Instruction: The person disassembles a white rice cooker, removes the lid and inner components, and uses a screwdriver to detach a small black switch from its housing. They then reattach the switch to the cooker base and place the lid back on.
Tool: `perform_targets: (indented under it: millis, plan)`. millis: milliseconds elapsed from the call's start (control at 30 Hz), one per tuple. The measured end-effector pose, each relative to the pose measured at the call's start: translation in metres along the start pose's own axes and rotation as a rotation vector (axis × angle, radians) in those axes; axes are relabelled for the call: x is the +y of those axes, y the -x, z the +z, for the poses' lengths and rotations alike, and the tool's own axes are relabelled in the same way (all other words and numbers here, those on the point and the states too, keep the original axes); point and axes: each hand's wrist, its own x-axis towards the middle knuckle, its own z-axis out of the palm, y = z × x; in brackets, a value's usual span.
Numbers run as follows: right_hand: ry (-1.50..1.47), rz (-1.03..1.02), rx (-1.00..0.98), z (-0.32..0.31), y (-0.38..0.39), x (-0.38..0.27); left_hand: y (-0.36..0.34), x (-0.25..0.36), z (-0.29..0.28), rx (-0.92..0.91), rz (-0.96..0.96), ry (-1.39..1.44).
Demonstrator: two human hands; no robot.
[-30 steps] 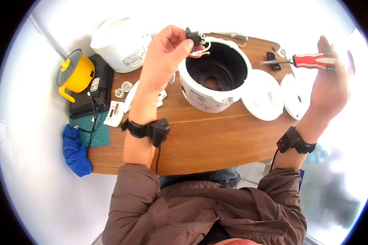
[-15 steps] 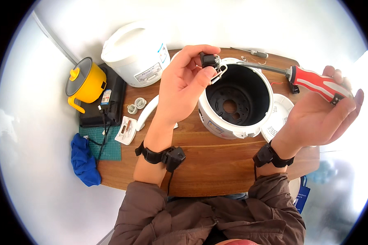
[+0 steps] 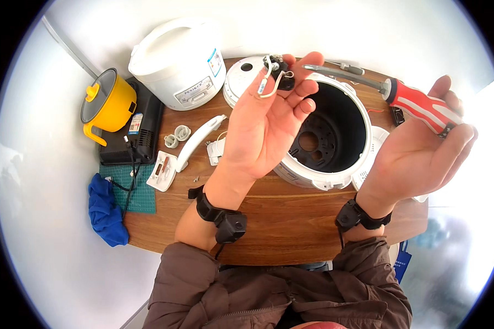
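My left hand [image 3: 266, 131], palm turned up, grips a small black plastic socket-like part [image 3: 285, 82] with metal terminals and short white-sleeved wires [image 3: 263, 85]. Curled fingers hide some of it. My right hand [image 3: 414, 156] is closed round the red, white and grey handle of a screwdriver [image 3: 420, 104]. Its steel shaft points left, with the tip close to the left fingertips and, as seen here, apart from the black part. Below and between both hands stands a white rice cooker body [image 3: 318, 178], lidless, its dark inside showing a round hole in the bottom.
A white cooker [image 3: 175, 66] stands at the back left beside a yellow pot [image 3: 112, 107] on a black appliance [image 3: 153, 118]. A curved white handle [image 3: 200, 140], white panel [image 3: 162, 171], green mat [image 3: 140, 192] and blue cloth [image 3: 107, 211] lie left. Another screwdriver [image 3: 352, 69] lies behind.
My left hand has turned palm up and shifted slightly right, bringing the part's terminals and wires into view. The right hand and screwdriver have moved slightly left.
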Motion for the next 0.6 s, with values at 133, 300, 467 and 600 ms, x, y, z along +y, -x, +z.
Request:
perform_targets:
  millis: [133, 300, 467, 600]
  plan:
    - [-0.023, 0.012, 0.013, 0.011, 0.014, 0.003, 0.003, -0.007, 0.002, 0.018, 0.012, -0.024]
    - [-0.046, -0.032, -0.060, 0.010, 0.017, 0.008, 0.003, -0.010, -0.003, -0.002, 0.056, 0.053]
    - [-0.022, -0.094, -0.098, 0.004, 0.017, 0.009, 0.004, -0.009, -0.001, -0.005, 0.107, 0.024]
    - [0.215, -0.144, -0.111, 0.016, 0.019, 0.003, -0.001, -0.002, -0.002, -0.048, 0.286, -0.170]
